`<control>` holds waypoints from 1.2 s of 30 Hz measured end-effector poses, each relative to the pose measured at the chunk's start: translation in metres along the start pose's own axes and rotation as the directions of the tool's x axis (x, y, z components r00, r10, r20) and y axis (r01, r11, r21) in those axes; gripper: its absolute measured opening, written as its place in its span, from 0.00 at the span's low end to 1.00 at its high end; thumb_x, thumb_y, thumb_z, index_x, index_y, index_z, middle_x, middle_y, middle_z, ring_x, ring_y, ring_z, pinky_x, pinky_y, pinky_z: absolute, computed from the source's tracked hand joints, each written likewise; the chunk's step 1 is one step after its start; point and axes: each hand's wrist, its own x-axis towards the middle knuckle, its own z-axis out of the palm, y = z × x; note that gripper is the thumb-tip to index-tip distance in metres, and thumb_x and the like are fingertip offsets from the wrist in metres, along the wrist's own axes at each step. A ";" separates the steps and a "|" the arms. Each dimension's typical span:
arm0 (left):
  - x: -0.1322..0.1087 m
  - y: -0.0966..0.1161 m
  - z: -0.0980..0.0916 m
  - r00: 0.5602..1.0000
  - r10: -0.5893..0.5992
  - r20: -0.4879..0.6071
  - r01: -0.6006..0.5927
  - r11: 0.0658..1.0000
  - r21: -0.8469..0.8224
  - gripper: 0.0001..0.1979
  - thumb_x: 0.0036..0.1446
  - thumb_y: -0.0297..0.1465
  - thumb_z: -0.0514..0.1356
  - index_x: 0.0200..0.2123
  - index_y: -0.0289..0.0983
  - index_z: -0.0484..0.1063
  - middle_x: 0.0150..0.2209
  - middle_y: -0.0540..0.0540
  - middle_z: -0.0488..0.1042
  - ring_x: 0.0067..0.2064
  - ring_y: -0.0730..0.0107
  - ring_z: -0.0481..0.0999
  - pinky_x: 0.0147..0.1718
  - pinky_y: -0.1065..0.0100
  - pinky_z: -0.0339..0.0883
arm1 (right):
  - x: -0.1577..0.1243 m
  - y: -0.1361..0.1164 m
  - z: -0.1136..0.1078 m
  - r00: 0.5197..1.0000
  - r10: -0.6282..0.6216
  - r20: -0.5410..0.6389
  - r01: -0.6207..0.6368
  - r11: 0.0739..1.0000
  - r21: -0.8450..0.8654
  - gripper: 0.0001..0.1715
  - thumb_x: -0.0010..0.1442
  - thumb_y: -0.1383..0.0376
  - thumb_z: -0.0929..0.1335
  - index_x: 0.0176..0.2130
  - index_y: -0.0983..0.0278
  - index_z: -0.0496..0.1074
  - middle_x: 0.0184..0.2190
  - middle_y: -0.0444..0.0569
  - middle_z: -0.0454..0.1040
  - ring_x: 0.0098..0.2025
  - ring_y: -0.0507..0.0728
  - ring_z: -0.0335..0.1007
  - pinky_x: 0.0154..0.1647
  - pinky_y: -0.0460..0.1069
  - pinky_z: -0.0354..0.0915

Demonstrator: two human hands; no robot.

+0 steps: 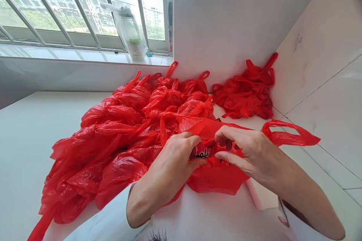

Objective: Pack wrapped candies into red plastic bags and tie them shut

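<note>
An open red plastic carrier bag (217, 180) lies in front of me, its handle loops spread left and right. Inside it are red packets (205, 150) with black and white lettering. My left hand (178, 154) is at the left of the bag's mouth, thumb and fingers closed around the edge of a packet; its fingertips are partly hidden. At the right side of the mouth is my right hand (251, 150), fingers curled and thumb apart, with a gap between them over the packets. Whether its hidden fingers touch the contents cannot be told.
Many tied, filled red bags (118, 120) are heaped on the white table (19, 139) to the left and behind. A crumpled pile of red bags (246, 94) lies at the back right corner. A plastic-wrapped bottle (131, 34) stands on the windowsill by a barred window.
</note>
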 end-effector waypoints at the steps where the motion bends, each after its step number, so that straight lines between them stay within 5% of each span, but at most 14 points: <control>1: 0.001 0.000 0.000 1.000 0.002 -0.006 -0.002 1.000 0.004 0.12 0.55 0.30 0.66 0.26 0.37 0.64 0.28 0.55 0.67 0.29 0.75 0.64 0.28 0.71 0.54 | 0.002 0.000 0.002 0.999 0.005 -0.041 -0.006 1.000 -0.009 0.08 0.59 0.70 0.68 0.37 0.59 0.65 0.31 0.38 0.71 0.28 0.50 0.65 0.29 0.47 0.59; 5: 0.003 -0.001 -0.002 0.999 0.051 0.008 -0.051 0.998 -0.047 0.07 0.54 0.29 0.67 0.31 0.37 0.70 0.31 0.55 0.69 0.31 0.76 0.67 0.30 0.72 0.56 | 0.004 0.000 0.007 0.987 -0.038 -0.154 0.031 0.998 -0.051 0.14 0.59 0.71 0.68 0.45 0.59 0.67 0.32 0.40 0.71 0.26 0.51 0.64 0.29 0.48 0.59; 8: 0.004 0.000 -0.004 0.997 0.081 0.013 -0.079 0.993 -0.083 0.05 0.58 0.32 0.64 0.32 0.38 0.72 0.31 0.55 0.71 0.31 0.77 0.67 0.32 0.73 0.57 | 0.003 0.001 0.006 0.992 -0.047 -0.118 0.042 0.998 -0.049 0.06 0.61 0.70 0.66 0.35 0.59 0.71 0.29 0.40 0.69 0.27 0.51 0.64 0.29 0.48 0.58; 11: 0.004 0.000 -0.007 0.996 0.084 0.022 -0.082 0.993 -0.084 0.09 0.64 0.35 0.58 0.34 0.38 0.74 0.30 0.55 0.71 0.30 0.77 0.66 0.31 0.73 0.57 | 0.003 0.002 0.004 0.994 0.002 -0.113 -0.010 0.997 -0.071 0.12 0.62 0.70 0.67 0.27 0.61 0.70 0.24 0.40 0.66 0.24 0.50 0.59 0.25 0.47 0.54; 20: 0.008 0.002 -0.010 0.992 0.067 0.111 -0.046 0.982 -0.182 0.21 0.68 0.35 0.50 0.29 0.35 0.77 0.25 0.54 0.69 0.27 0.77 0.64 0.28 0.72 0.55 | 0.005 0.007 0.004 1.000 0.026 0.010 -0.025 0.998 -0.056 0.11 0.62 0.67 0.66 0.29 0.58 0.75 0.24 0.42 0.69 0.25 0.52 0.64 0.24 0.48 0.55; 28: 0.011 -0.007 -0.009 0.997 -0.020 0.072 0.045 0.927 -0.373 0.09 0.58 0.32 0.62 0.41 0.39 0.78 0.27 0.55 0.76 0.27 0.76 0.72 0.26 0.76 0.63 | 0.001 0.009 -0.003 0.999 0.023 -0.030 -0.024 0.998 -0.050 0.14 0.62 0.70 0.65 0.28 0.60 0.76 0.28 0.42 0.69 0.26 0.50 0.64 0.24 0.47 0.55; 36: 0.010 -0.003 -0.005 0.997 0.035 -0.068 -0.054 0.950 -0.307 0.11 0.55 0.20 0.62 0.37 0.39 0.79 0.35 0.55 0.81 0.36 0.76 0.78 0.37 0.77 0.68 | 0.009 0.000 0.003 0.996 0.080 -0.037 -0.081 0.997 -0.009 0.09 0.58 0.64 0.70 0.41 0.56 0.76 0.36 0.42 0.73 0.31 0.52 0.68 0.30 0.49 0.62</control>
